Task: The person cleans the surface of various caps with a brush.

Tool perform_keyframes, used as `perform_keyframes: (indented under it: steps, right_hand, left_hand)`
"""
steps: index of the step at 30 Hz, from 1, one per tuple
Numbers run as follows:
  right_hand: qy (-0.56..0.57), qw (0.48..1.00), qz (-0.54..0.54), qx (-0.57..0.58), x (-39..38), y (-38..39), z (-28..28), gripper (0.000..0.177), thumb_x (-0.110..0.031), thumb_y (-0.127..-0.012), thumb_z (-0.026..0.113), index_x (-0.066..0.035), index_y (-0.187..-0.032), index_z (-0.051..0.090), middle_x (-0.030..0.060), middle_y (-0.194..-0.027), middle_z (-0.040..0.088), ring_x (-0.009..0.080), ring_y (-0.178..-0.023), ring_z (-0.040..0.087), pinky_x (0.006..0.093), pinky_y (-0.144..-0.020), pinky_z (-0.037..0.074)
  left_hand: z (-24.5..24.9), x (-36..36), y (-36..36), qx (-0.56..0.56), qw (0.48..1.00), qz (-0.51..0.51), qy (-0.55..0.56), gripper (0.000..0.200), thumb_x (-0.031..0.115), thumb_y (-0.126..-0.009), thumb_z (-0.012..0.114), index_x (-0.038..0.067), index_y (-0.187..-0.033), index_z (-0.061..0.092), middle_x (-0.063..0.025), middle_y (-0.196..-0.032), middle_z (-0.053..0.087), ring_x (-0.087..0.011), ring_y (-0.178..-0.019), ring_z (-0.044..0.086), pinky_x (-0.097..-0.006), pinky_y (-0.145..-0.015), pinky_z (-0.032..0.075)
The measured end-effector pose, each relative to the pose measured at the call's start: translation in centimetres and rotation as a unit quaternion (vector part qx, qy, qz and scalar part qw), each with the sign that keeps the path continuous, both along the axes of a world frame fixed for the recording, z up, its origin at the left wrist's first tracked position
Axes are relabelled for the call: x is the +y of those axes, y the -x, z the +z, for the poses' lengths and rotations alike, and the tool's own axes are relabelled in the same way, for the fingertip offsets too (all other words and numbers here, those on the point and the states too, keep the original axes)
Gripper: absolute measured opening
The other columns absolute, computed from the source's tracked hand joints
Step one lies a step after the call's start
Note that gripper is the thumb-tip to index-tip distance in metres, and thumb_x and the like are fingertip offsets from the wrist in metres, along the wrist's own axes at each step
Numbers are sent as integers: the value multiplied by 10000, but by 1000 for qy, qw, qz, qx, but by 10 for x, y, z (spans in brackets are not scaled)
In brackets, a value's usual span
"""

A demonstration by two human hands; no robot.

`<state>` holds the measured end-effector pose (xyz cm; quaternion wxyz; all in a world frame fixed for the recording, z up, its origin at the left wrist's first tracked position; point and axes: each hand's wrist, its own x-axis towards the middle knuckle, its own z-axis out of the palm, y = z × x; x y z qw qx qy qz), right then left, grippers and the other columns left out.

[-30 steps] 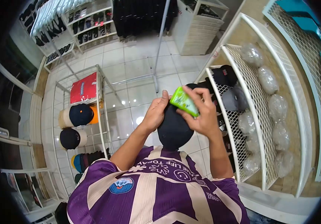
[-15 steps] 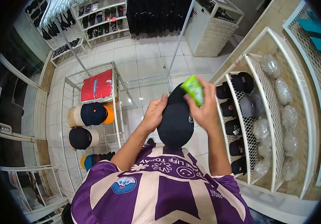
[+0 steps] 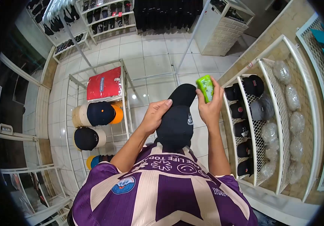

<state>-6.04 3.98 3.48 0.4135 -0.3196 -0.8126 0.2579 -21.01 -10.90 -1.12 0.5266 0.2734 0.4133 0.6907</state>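
Observation:
A black cap (image 3: 175,126) is held out in front of my chest, its brim pointing away from me and its crown close to my shirt. Pale embroidery shows on the right-hand side of the crown. My left hand (image 3: 155,116) grips the cap at its left edge, thumb on top where brim meets crown. Between the thumb and fingers of my right hand (image 3: 210,104) is a small bright-green rectangular item with pale patches (image 3: 206,88). It is just right of the brim tip, with a narrow gap between them in this view.
To the left, a white wire rack (image 3: 126,98) carries a red folded garment in plastic (image 3: 104,83) and several caps (image 3: 101,113). On the right, slanted white mesh shelves (image 3: 270,84) hold dark caps and clear plastic bundles (image 3: 292,96). A brick-patterned counter (image 3: 222,35) stands at the back.
My right hand has moved the green item off the brim to the right, turning it more upright. The cap has tilted, so its side embroidery shows more. My left hand keeps its grip.

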Motion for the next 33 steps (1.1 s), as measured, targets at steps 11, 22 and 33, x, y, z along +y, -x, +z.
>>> perform_keyframes:
  steps: [11, 22, 33]
  right_hand:
    - [40, 997, 10, 60, -15, 19, -12, 618, -117, -850, 781, -45, -1413, 535, 190, -1225, 531, 368, -1160, 559, 414, -1007, 452]
    - [0, 995, 93, 40, -24, 5, -3, 686, -66, -781, 802, -76, -1422, 560, 188, -1205, 545, 342, -1163, 564, 404, -1027, 450]
    - [31, 988, 150, 23, -18, -2, -15, 671, -84, -811, 797, -39, -1417, 511, 209, -1237, 554, 372, -1188, 544, 425, -1023, 443]
  left_hand:
    - [-6, -14, 14, -10, 999, -1, -36, 357, 269, -1107, 493, -19, -1122, 704, -10, -985, 720, -45, -841, 642, -207, -746, 520]
    - [-15, 1, 3, -37, 997, 50, -34, 356, 283, -1108, 488, -13, -1091, 685, -27, -984, 718, -59, -830, 657, -229, -741, 543]
    - [-15, 3, -6, -61, 998, 22, -6, 349, 287, -1100, 501, -9, -1117, 686, -43, -976, 728, -88, -834, 686, -229, -750, 557]
